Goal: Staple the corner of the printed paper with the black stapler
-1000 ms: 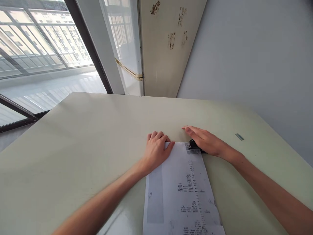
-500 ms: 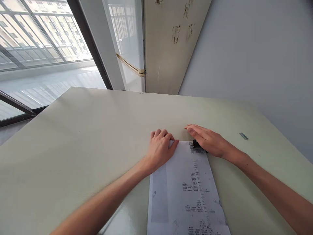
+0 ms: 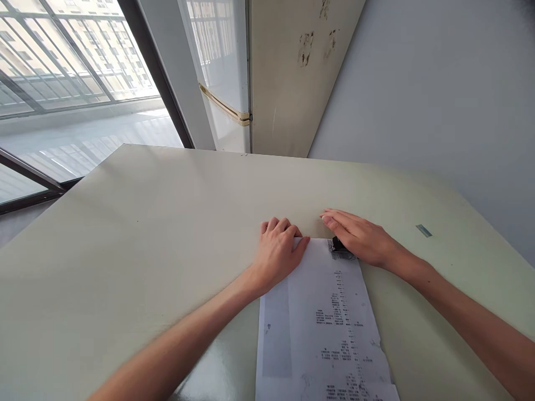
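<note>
A printed white paper [image 3: 309, 323] lies on the pale table [image 3: 188, 223], running off the bottom of the view. At its top right corner sits a small black clip-like object [image 3: 339, 245], partly covered. My left hand [image 3: 279, 250] rests at the paper's top left corner, thumb and fingers pinched on its edge. My right hand [image 3: 361, 236] lies over and beside the black object, palm side down, fingers stretched out together beyond the paper's top edge.
A small grey strip [image 3: 423, 230] lies on the table to the right. Beyond the table's far edge stand a fridge [image 3: 284, 94], a grey-blue wall [image 3: 426, 83] and, at the left, a window with railings [image 3: 75, 61].
The view has shifted slightly, so the table, paper and both hands appear a little further right. The hands hold nearly the same places on the paper.
</note>
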`<act>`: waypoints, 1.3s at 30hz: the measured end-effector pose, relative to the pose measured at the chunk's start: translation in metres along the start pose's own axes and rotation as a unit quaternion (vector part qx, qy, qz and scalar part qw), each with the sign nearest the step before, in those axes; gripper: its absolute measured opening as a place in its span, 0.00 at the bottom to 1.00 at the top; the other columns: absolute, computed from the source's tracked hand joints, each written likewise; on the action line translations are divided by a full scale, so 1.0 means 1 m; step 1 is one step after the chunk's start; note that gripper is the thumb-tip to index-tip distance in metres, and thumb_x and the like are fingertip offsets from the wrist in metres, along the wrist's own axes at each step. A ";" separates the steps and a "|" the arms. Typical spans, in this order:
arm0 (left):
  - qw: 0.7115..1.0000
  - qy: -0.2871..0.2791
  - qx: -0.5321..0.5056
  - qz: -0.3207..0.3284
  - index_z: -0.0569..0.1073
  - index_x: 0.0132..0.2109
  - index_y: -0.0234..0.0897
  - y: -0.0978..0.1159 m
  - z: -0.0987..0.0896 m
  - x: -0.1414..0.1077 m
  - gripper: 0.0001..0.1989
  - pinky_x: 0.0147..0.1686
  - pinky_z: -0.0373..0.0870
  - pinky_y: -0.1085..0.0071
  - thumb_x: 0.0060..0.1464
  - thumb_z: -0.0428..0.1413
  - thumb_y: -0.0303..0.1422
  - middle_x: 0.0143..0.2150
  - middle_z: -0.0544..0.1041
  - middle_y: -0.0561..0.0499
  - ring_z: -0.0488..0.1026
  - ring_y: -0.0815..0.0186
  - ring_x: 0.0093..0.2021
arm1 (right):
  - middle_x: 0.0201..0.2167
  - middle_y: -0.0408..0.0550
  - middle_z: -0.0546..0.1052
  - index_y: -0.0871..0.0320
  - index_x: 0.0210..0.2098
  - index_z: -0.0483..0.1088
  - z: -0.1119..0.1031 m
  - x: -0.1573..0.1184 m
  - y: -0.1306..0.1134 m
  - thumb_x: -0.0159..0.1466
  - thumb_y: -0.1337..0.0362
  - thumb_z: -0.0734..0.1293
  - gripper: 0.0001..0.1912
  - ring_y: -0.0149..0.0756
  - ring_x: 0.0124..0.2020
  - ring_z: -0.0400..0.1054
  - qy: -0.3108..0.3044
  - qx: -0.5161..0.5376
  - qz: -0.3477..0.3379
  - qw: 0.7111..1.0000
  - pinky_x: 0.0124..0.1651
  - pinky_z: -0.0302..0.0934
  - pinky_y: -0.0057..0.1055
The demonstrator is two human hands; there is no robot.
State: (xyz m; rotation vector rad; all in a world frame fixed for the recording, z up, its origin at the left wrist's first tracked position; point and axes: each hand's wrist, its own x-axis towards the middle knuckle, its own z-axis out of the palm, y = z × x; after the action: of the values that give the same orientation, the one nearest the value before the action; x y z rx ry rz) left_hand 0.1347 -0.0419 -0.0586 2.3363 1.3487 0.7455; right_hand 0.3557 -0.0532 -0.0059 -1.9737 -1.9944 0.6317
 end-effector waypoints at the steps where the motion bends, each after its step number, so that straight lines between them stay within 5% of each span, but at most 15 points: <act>1: 1.000 0.000 0.000 0.000 0.75 0.37 0.40 0.000 0.000 0.000 0.10 0.50 0.63 0.55 0.68 0.57 0.37 0.41 0.77 0.49 0.69 0.58 0.45 | 0.65 0.40 0.75 0.42 0.53 0.79 0.000 0.000 -0.001 0.75 0.42 0.53 0.26 0.56 0.67 0.67 -0.001 -0.004 0.000 1.000 0.60 0.69 0.52; 8: 1.000 -0.018 0.004 -0.012 0.75 0.37 0.40 0.005 -0.007 0.000 0.11 0.53 0.62 0.57 0.70 0.55 0.37 0.42 0.77 0.50 0.69 0.60 0.46 | 0.71 0.37 0.68 0.43 0.60 0.74 -0.006 -0.002 -0.014 0.76 0.44 0.49 0.29 0.50 0.73 0.60 -0.044 -0.041 0.030 0.998 0.68 0.62 0.50; 20: 1.000 -0.023 0.006 -0.015 0.75 0.38 0.40 0.006 -0.009 0.000 0.10 0.53 0.62 0.58 0.69 0.56 0.36 0.42 0.77 0.50 0.69 0.59 0.46 | 0.71 0.37 0.69 0.42 0.59 0.74 -0.005 0.001 -0.014 0.76 0.46 0.49 0.27 0.50 0.71 0.62 -0.043 -0.066 0.026 0.997 0.64 0.67 0.49; 39: 1.000 -0.005 0.009 -0.002 0.75 0.37 0.41 0.002 -0.005 -0.001 0.10 0.52 0.63 0.57 0.69 0.57 0.36 0.42 0.78 0.51 0.70 0.60 0.45 | 0.72 0.35 0.66 0.42 0.59 0.73 -0.007 0.000 -0.017 0.75 0.47 0.49 0.26 0.47 0.74 0.57 -0.059 -0.070 0.037 0.995 0.71 0.58 0.54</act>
State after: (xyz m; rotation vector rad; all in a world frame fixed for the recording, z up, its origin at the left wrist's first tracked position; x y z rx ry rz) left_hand 0.1330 -0.0434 -0.0536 2.3477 1.3598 0.7218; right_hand 0.3441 -0.0523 0.0080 -2.1468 -2.0944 0.6570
